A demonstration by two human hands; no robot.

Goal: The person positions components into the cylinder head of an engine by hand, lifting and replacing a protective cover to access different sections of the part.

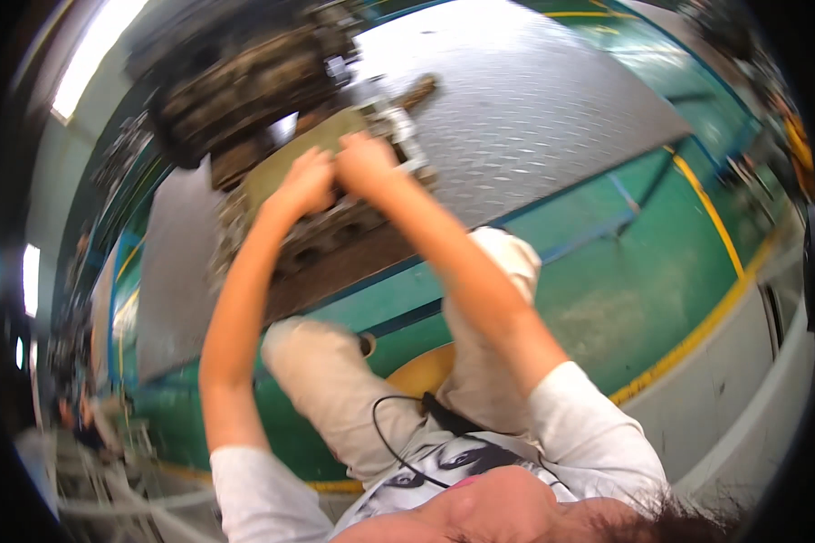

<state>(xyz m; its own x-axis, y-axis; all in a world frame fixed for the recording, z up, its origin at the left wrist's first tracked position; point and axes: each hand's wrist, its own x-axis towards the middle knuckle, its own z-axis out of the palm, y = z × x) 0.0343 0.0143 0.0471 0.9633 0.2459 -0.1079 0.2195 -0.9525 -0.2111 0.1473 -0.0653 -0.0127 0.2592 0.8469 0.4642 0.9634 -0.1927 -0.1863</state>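
My left hand (309, 181) and my right hand (365, 166) are close together over a dirty metal engine part (312, 253), which looks like a cylinder head with a row of round openings along its near side. A flat olive-coloured sheet (276, 166) lies across its top. Both hands are closed at the sheet's near edge, with fingers curled and thumbs toward each other. Motion blur softens the fingers, and their undersides are hidden. Light metal pieces (403, 127) are just right of my right hand.
The engine part rests on a steel tread-plate table (534, 118) with a blue frame. Behind it stands a larger dark engine block (244, 90). A brownish rod-like piece (417, 92) lies to the right. My knees are at the table's near edge, above a green floor (607, 317) with yellow lines.
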